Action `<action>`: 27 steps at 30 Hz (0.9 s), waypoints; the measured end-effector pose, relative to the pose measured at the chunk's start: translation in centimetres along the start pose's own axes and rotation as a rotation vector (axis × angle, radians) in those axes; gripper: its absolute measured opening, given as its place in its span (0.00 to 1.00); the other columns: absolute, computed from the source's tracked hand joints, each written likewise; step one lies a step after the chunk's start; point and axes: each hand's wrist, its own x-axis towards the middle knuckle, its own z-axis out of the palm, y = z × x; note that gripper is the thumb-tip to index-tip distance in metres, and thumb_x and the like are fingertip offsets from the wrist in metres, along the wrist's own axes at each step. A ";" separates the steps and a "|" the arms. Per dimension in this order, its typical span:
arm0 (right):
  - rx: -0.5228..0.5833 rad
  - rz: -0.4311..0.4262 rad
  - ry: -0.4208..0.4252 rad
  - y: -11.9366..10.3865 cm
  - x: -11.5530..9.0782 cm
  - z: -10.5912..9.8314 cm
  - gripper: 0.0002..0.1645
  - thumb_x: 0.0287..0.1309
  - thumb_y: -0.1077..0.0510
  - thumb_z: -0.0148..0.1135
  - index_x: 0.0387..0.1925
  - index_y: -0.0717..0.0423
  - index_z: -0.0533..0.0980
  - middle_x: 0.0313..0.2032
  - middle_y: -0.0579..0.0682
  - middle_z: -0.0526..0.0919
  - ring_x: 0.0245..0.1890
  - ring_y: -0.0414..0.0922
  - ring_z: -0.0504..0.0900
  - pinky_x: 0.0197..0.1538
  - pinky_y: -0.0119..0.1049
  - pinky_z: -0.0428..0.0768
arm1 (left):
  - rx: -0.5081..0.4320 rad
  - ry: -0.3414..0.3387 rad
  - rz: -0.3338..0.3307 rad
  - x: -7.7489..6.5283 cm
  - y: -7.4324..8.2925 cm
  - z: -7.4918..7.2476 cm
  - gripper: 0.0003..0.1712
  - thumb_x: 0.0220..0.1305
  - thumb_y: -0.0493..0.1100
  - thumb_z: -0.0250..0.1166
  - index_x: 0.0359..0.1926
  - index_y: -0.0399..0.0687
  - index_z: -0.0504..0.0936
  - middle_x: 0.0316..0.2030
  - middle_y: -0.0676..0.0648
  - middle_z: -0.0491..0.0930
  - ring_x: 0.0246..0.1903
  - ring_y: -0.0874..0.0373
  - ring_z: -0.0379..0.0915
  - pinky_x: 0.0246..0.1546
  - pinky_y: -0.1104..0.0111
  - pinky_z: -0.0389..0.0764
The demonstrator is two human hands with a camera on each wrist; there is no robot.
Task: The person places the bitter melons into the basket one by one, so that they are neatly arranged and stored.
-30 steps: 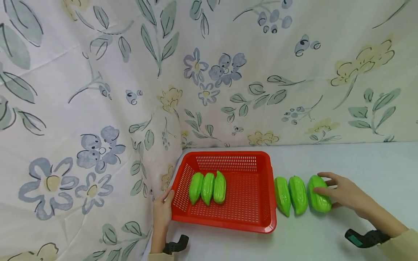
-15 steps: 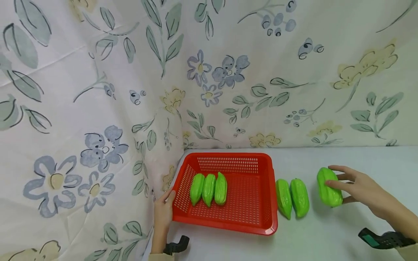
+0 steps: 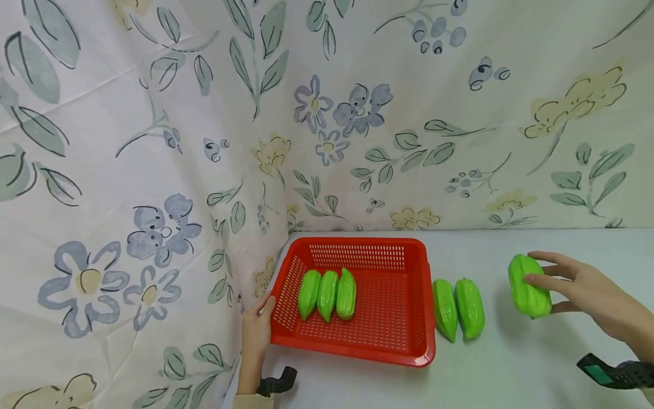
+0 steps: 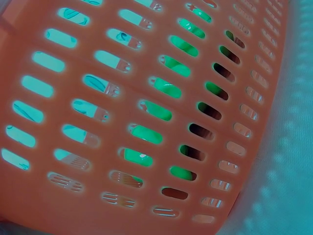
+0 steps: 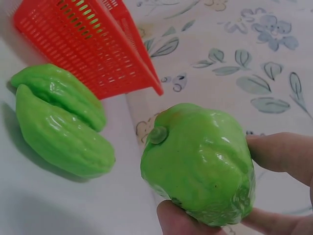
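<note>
One green gourd (image 3: pixel 526 289), long axis mostly far-to-near, is pinched in the fingers (image 3: pixel 552 258) of the right hand (image 3: pixel 587 289), right of the red basket (image 3: pixel 352 353) the left hand (image 3: pixel 256 328) grips.

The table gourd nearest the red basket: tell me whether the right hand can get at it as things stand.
Probably not to grasp it yet: the right hand holds another green gourd, and a second table gourd lies between. From above, though, the nearest gourd looks uncovered.
</note>
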 end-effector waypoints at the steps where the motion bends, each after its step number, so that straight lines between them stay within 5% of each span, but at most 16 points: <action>1: 0.005 -0.003 0.000 0.0 0.0 -0.1 0.51 0.76 0.40 0.56 0.80 0.68 0.47 0.67 0.82 0.59 0.51 0.55 0.83 0.40 0.40 0.88 | -0.002 0.000 0.001 0.0 0.0 0.0 0.33 0.77 0.60 0.58 0.71 0.44 0.77 0.52 0.32 0.85 0.31 0.52 0.84 0.29 0.69 0.85; 4: 0.015 -0.009 0.000 -0.1 -0.1 -0.2 0.50 0.76 0.41 0.56 0.80 0.67 0.47 0.67 0.81 0.60 0.48 0.43 0.82 0.40 0.40 0.88 | -0.012 -0.002 0.004 0.0 -0.1 0.0 0.33 0.77 0.60 0.58 0.71 0.45 0.77 0.52 0.32 0.85 0.32 0.52 0.84 0.29 0.69 0.86; 10: 0.014 -0.011 -0.004 -0.5 -0.1 -0.2 0.51 0.77 0.40 0.56 0.80 0.67 0.47 0.66 0.80 0.61 0.47 0.41 0.82 0.40 0.40 0.88 | -0.030 -0.011 0.003 0.0 -0.2 0.0 0.33 0.77 0.60 0.58 0.71 0.45 0.77 0.52 0.31 0.84 0.34 0.49 0.85 0.30 0.68 0.86; 14: 0.032 -0.023 -0.018 -1.6 0.0 -0.1 0.50 0.77 0.40 0.55 0.81 0.64 0.47 0.68 0.78 0.61 0.42 0.25 0.78 0.41 0.39 0.88 | -0.036 -0.014 -0.004 0.1 -0.1 -0.1 0.33 0.77 0.61 0.59 0.71 0.46 0.76 0.51 0.31 0.85 0.33 0.48 0.85 0.30 0.68 0.87; 22: 0.078 -0.089 -0.037 -4.2 0.8 1.7 0.47 0.76 0.44 0.57 0.81 0.64 0.50 0.68 0.78 0.62 0.52 0.48 0.82 0.41 0.41 0.88 | -0.015 -0.014 -0.015 0.1 0.1 -0.2 0.33 0.77 0.61 0.58 0.71 0.47 0.76 0.52 0.32 0.84 0.33 0.50 0.84 0.29 0.69 0.85; 27: 0.099 -0.112 -0.044 -5.7 1.2 2.9 0.47 0.75 0.44 0.59 0.80 0.62 0.52 0.70 0.76 0.62 0.53 0.50 0.83 0.42 0.41 0.88 | -0.017 -0.016 -0.022 0.0 0.1 -0.2 0.33 0.77 0.61 0.58 0.72 0.47 0.76 0.52 0.32 0.84 0.33 0.51 0.83 0.29 0.68 0.85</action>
